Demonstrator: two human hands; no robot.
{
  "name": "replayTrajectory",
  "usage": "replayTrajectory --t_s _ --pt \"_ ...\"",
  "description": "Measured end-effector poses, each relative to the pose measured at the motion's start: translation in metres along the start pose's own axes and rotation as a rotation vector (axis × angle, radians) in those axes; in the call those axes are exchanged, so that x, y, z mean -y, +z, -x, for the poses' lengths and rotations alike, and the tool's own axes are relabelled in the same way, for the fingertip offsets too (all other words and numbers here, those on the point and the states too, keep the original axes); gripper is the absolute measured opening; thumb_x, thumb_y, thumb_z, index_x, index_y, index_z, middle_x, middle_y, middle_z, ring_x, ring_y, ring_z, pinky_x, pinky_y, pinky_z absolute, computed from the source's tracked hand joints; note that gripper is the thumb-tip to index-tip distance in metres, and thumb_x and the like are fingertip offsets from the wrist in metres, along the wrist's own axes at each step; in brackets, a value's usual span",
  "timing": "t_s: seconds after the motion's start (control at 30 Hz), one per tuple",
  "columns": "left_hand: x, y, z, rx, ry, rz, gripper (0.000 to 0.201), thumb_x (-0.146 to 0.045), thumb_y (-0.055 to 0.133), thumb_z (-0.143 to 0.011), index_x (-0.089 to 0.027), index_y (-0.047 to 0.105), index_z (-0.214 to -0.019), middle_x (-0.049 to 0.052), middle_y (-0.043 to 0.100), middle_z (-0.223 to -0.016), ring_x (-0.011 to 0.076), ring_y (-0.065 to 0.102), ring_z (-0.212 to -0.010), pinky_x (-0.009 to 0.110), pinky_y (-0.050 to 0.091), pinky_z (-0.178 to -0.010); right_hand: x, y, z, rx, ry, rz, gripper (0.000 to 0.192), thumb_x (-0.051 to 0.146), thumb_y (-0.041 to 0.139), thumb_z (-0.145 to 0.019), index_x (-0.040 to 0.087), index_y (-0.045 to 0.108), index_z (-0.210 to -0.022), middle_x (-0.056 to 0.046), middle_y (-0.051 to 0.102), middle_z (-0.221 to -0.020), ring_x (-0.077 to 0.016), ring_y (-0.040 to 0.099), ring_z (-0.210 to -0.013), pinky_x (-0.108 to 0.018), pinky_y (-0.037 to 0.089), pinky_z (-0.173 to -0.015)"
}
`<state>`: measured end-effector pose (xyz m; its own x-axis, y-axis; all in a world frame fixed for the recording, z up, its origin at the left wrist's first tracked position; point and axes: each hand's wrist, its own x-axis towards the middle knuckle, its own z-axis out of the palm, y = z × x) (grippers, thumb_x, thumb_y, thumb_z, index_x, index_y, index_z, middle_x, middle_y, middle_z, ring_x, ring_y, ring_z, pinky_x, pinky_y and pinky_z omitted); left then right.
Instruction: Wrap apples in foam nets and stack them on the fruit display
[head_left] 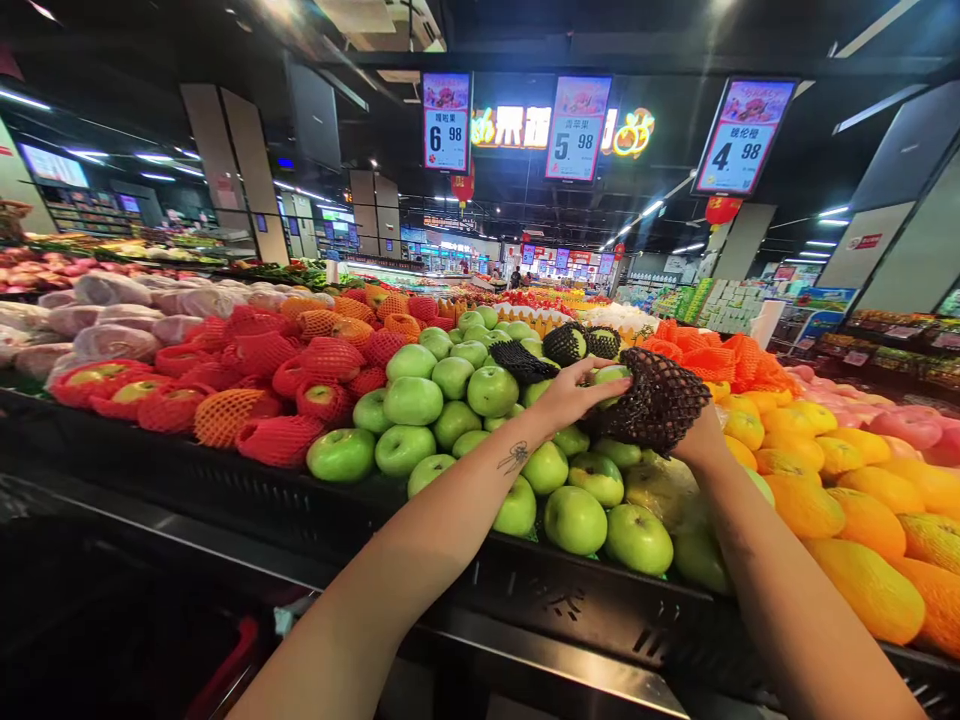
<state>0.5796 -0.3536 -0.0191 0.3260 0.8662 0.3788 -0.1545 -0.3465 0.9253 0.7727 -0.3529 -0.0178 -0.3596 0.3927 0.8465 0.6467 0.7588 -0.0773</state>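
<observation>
My left hand (574, 392) has its fingers closed around a green apple (611, 376), at the mouth of a black foam fruit net (660, 400). My right hand (697, 432) holds the net from its right side; most of its fingers are hidden behind the mesh. Beneath both hands spreads a heap of loose green apples (575, 520). Behind my left hand, an apple in a black net (565, 344) sits on the heap, with a flat black net (523, 361) lying to its left.
Red-netted apples (279, 440) fill the left side. To the right are oranges (866, 590) and a pile of red foam nets (739, 358). The black display rim (570, 605) runs along the front. Price screens (577, 130) hang overhead.
</observation>
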Motion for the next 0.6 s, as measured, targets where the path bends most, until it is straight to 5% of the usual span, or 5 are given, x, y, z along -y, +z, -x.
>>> replayTrajectory --t_s 0.13,0.23,0.43,0.5,0.6 --pt "0.0 0.003 0.005 0.1 0.014 0.085 0.045 -0.045 0.08 -0.074 -0.02 0.063 -0.108 0.004 0.069 -0.106 0.0215 0.064 -0.102 0.032 0.049 -0.089 0.002 0.002 -0.002 0.067 -0.008 -0.046 0.061 0.059 0.075 -0.071 0.027 0.07 -0.123 -0.012 0.075 -0.122 -0.0401 0.063 -0.123 -0.059 0.05 -0.11" --pt "0.002 0.005 0.004 0.046 0.098 0.003 0.062 -0.039 0.091 -0.061 -0.02 0.059 -0.112 0.007 0.068 -0.117 0.024 0.061 -0.113 0.035 0.046 -0.099 0.005 0.002 -0.005 0.101 -0.008 -0.072 0.062 0.06 0.077 -0.068 0.028 0.07 -0.121 -0.011 0.074 -0.124 -0.0395 0.063 -0.123 -0.058 0.052 -0.108" --pt "0.001 0.0 -0.002 -0.083 0.055 0.114 0.056 -0.034 0.088 -0.058 -0.018 0.062 -0.105 0.004 0.069 -0.1 0.0178 0.063 -0.089 0.03 0.049 -0.083 0.011 0.002 -0.007 0.051 0.08 -0.262 0.05 0.052 0.08 -0.069 0.026 0.073 -0.111 -0.011 0.077 -0.115 -0.0361 0.067 -0.115 -0.054 0.055 -0.103" --pt "0.001 -0.002 -0.003 -0.107 0.019 0.212 0.052 -0.038 0.085 -0.061 -0.019 0.064 -0.104 0.001 0.069 -0.094 0.0146 0.061 -0.08 0.027 0.049 -0.073 0.008 0.004 -0.005 0.015 0.157 -0.378 0.042 0.046 0.082 -0.068 0.023 0.074 -0.102 -0.009 0.079 -0.102 -0.0333 0.072 -0.101 -0.05 0.061 -0.091" --pt "0.004 -0.004 -0.006 -0.169 0.001 0.356 0.04 -0.044 0.081 -0.064 -0.02 0.065 -0.093 -0.001 0.067 -0.085 0.0124 0.059 -0.071 0.023 0.047 -0.062 0.002 0.008 -0.002 -0.019 0.33 -0.541 0.039 0.037 0.085 -0.062 0.02 0.074 -0.094 -0.005 0.078 -0.087 -0.0218 0.069 -0.062 -0.034 0.057 -0.052"
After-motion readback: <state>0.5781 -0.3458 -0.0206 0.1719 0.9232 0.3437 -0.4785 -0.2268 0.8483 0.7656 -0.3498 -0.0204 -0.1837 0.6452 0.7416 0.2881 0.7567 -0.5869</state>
